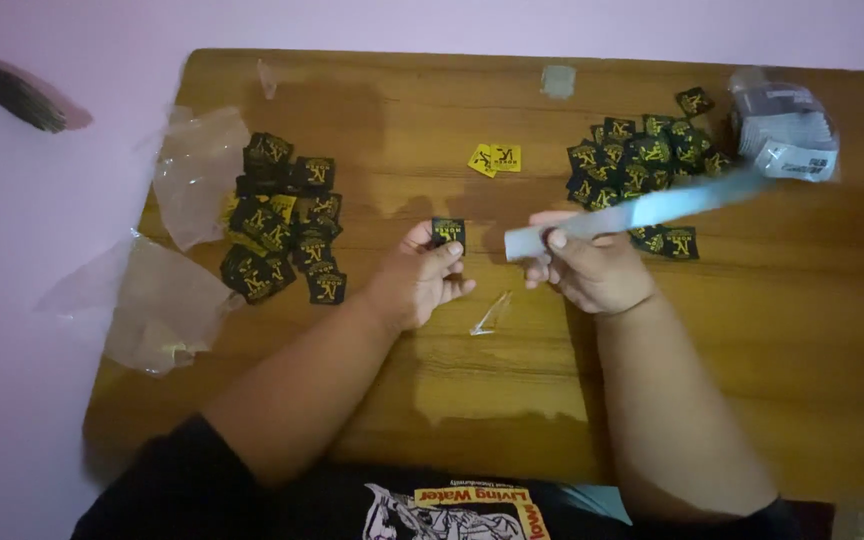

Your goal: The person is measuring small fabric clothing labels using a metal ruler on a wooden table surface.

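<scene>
My left hand (422, 282) pinches one small black square label with yellow print (447, 231) upright between thumb and fingers, above the wooden table (512, 390). Just to its right, my right hand (592, 268) grips the near end of a long pale grey-blue strip (652, 209) that slants up and away to the right. A heap of the same black labels (287, 232) lies left of my left hand. A second heap (642, 160) lies beyond my right hand, partly under the strip.
Two yellow labels (494, 158) lie at the table's middle back. Crumpled clear plastic bags (167, 300) hang over the left edge. A clear bag of grey-white items (784, 128) sits at the back right. A small clear scrap (490, 315) lies between my wrists.
</scene>
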